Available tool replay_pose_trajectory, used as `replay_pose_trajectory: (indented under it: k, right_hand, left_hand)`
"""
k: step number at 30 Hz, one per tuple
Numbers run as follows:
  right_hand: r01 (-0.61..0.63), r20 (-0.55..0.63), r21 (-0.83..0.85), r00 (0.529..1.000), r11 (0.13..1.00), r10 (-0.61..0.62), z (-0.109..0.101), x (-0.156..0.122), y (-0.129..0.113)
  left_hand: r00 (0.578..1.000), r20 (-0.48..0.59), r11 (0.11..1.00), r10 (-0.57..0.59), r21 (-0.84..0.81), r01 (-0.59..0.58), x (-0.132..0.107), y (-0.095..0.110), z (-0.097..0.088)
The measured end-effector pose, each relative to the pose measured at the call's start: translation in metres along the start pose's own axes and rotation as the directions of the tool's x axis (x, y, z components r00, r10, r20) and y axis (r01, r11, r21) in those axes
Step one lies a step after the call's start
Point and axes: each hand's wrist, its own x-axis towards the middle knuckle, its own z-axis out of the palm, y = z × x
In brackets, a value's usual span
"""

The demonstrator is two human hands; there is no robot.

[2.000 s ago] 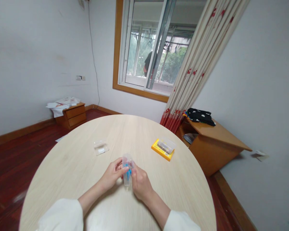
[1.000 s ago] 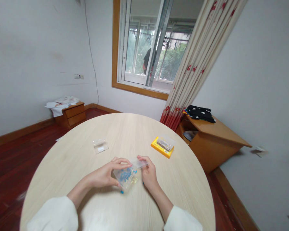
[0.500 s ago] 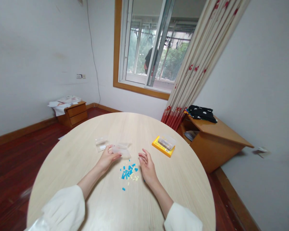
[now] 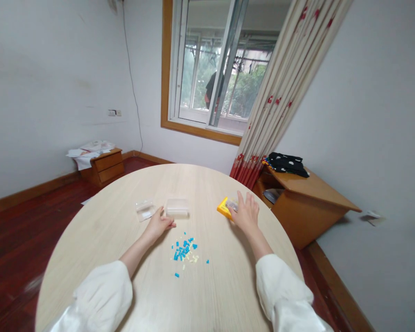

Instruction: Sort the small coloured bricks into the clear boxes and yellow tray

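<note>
Moved since half a second ago: our right hand (image 4: pixel 247 213) has left the spot beside the spilled pieces and gone out to the far right. Our left hand (image 4: pixel 161 223) has let go of the clear box (image 4: pixel 177 207), which now stands by itself on the counter (image 4: pixel 200 180).
Left hand: it rests low on the counter, just beside the near edge of the clear box. Its fingers (image 4: pixel 169 224) are loosely curled and pinch nothing.
Right hand: it is palm down over the yellow case (image 4: pixel 223 207), with the fingers (image 4: pixel 246 199) spread wide. It covers most of the case, and we cannot tell whether it is touching yet.
Pieces: the little blue and pale pieces (image 4: pixel 184 251) lie in a loose heap on the counter, between our two arms and nearer to us than the box. A few strays sit apart from the heap.
Done so far: we judge the emptying finished, since the box looks bare and has been set aside, next to a small clear packet (image 4: pixel 145 210).
Left to do: as far as we can see, none of the pieces are sorted or joined. The yellow case is not yet lifted.
</note>
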Motion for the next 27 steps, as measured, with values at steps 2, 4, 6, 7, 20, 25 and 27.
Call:
replay_pose_trajectory:
  k: [2,4,6,7,20,25,27]
  right_hand:
    - [-0.073,0.140,-0.084,0.987,0.994,0.084,0.002,0.012,0.010]
    - [-0.074,0.229,-0.129,0.968,0.989,0.102,0.004,0.019,0.018]
    - [-0.041,0.243,-0.143,0.967,0.989,0.075,0.005,0.021,0.022]
    - [-0.027,0.226,-0.141,0.972,0.990,0.059,0.004,0.020,0.023]
    - [0.406,-0.027,0.531,0.886,0.744,-0.464,-0.036,-0.087,-0.093]
    - [0.420,-0.054,0.578,0.875,0.699,-0.480,-0.023,-0.110,-0.111]
    - [0.435,-0.084,0.602,0.869,0.670,-0.488,-0.020,-0.110,-0.109]
  left_hand:
    - [0.999,-0.007,0.990,0.049,0.135,-0.048,-0.001,-0.001,-0.003]
    - [0.994,-0.016,0.948,0.110,0.302,-0.100,-0.003,0.000,-0.006]
    - [0.970,-0.009,0.857,0.244,0.471,-0.211,-0.006,0.002,-0.009]
    - [0.945,0.004,0.797,0.326,0.536,-0.277,-0.007,0.003,-0.010]
    - [0.901,0.428,0.978,0.073,-0.206,0.019,-0.065,0.009,0.037]
    - [0.910,0.403,0.969,0.099,-0.249,0.005,-0.072,0.009,0.037]
    - [0.912,0.395,0.975,0.113,-0.219,-0.026,-0.070,0.009,0.034]
